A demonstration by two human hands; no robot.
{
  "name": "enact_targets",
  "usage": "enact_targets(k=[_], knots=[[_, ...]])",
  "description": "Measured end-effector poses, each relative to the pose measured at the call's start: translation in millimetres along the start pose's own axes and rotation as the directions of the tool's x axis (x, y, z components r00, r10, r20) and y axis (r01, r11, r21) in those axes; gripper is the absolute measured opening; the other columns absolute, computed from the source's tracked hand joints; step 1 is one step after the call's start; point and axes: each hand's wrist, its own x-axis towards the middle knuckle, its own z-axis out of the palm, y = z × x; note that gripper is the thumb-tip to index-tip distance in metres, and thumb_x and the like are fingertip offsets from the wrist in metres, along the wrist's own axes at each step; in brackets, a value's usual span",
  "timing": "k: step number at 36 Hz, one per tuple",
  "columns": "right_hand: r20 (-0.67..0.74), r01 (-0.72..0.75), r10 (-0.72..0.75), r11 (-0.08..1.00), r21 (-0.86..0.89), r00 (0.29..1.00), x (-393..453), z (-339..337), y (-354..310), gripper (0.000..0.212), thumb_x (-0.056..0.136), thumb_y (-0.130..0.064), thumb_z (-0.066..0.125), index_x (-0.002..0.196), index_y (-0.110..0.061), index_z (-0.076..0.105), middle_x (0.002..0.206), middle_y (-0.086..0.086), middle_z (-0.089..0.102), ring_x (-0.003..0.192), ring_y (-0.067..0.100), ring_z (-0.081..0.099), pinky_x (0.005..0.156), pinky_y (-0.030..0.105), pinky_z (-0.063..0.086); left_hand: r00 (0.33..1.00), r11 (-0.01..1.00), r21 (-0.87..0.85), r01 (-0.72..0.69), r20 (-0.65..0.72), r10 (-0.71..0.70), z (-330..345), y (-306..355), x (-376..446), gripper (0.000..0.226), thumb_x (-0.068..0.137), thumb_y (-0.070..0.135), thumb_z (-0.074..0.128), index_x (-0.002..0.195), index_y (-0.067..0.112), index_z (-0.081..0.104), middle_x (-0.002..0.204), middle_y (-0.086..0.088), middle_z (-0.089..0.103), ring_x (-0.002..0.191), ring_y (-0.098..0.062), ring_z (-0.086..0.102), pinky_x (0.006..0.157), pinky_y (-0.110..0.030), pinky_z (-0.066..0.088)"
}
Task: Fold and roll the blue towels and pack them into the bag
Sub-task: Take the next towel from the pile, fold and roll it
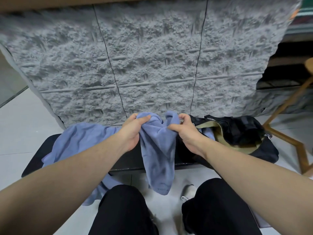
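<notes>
A blue towel (158, 150) hangs bunched between my hands, its lower end dangling past the front edge of the low black table (125, 158). My left hand (133, 131) grips its upper left edge. My right hand (183, 131) pinches the upper right edge. A second blue towel (79, 141) lies spread on the table's left part and droops over the front edge. The black bag (237, 133) with a tan lining sits open on the table's right end, just right of my right hand.
A grey textured wall panel (144, 56) rises right behind the table. A wooden stand leg (288, 136) is on the floor at right. My knees in black trousers (122, 211) are below, over a pale tiled floor (22, 126).
</notes>
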Motion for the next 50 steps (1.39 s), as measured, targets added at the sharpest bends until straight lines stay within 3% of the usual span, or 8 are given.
enact_targets(k=[2,8,16,21,27,33,44,50], knots=[[0.04,-0.043,0.04,0.997,0.067,0.998,-1,-6,-3,0.06,0.08,-0.002,0.067,0.129,-0.025,0.039,0.113,0.005,0.061,0.1,0.015,0.062,0.087,0.029,0.051,1.0,0.999,-0.042,0.014,0.027,-0.013,-3,1,1,0.021,0.094,0.02,0.064,0.108,0.007,0.055,0.106,-0.016,0.069,0.096,-0.029,0.068,0.08,-0.04,0.054],[0.187,-0.173,0.135,0.964,0.202,0.973,-5,-13,-10,0.022,0.08,0.001,0.063,0.102,-0.001,0.062,0.097,0.016,0.065,0.092,0.023,0.064,0.082,0.032,0.05,1.0,0.998,-0.061,0.025,0.005,-0.025,-2,6,1,0.031,0.103,0.025,0.048,0.126,0.006,0.057,0.118,-0.018,0.067,0.106,-0.029,0.066,0.087,-0.038,0.056],[-0.036,-0.076,0.077,0.997,0.032,0.996,-5,-20,-22,0.01,0.092,-0.025,0.065,0.099,-0.02,0.07,0.099,0.005,0.071,0.088,0.02,0.064,0.083,0.037,0.054,0.988,0.985,-0.147,0.089,-0.11,-0.105,-18,17,6,0.044,0.098,0.042,0.053,0.128,0.011,0.058,0.113,-0.008,0.065,0.104,-0.025,0.064,0.09,-0.038,0.053],[-0.089,0.088,-0.109,0.972,-0.218,0.99,-1,-24,-27,0.009,0.1,-0.027,0.052,0.098,-0.023,0.061,0.091,-0.003,0.062,0.086,0.013,0.054,0.074,0.027,0.04,0.985,0.98,-0.159,0.117,-0.106,-0.135,-33,18,8,0.022,0.091,0.03,0.056,0.099,0.011,0.062,0.092,-0.012,0.06,0.081,-0.025,0.059,0.077,-0.039,0.05],[-0.195,-0.072,0.031,0.975,-0.21,0.98,10,-19,-28,0.011,0.097,-0.031,0.038,0.088,-0.028,0.044,0.088,0.005,0.048,0.083,0.022,0.043,0.072,0.036,0.035,0.987,0.963,-0.25,0.103,-0.098,-0.131,-45,14,11,0.019,0.089,0.022,0.048,0.071,0.018,0.05,0.066,0.0,0.041,0.05,-0.017,0.036,0.051,-0.029,0.033],[-0.24,-0.121,0.077,0.977,-0.173,0.968,16,-17,-29,0.013,0.093,-0.034,0.039,0.087,-0.024,0.046,0.087,0.007,0.045,0.083,0.021,0.04,0.072,0.035,0.032,0.997,0.978,-0.206,0.025,-0.072,-0.041,-51,10,15,0.043,0.082,0.035,0.077,0.114,0.011,0.063,0.119,-0.018,0.067,0.104,-0.029,0.067,0.087,-0.041,0.054],[-0.222,-0.147,0.118,0.982,-0.118,0.968,40,-21,-32,0.019,0.091,-0.005,0.045,0.081,-0.021,0.042,0.075,0.001,0.043,0.064,0.016,0.035,0.055,0.028,0.027,0.991,0.978,-0.2,-0.06,-0.132,0.033,-59,8,36,0.033,0.09,0.012,0.068,0.12,0.008,0.055,0.116,-0.017,0.064,0.087,-0.026,0.067,0.07,-0.035,0.055],[-0.209,-0.157,0.131,0.981,-0.112,0.969,64,-22,-25,0.02,0.084,-0.002,0.044,0.09,-0.019,0.053,0.084,0.005,0.056,0.071,0.021,0.047,0.057,0.03,0.036,0.984,0.986,-0.145,-0.083,-0.167,0.059,-59,9,52,0.023,0.098,0.019,0.058,0.121,0.017,0.064,0.114,-0.011,0.068,0.096,-0.025,0.066,0.084,-0.039,0.056]])
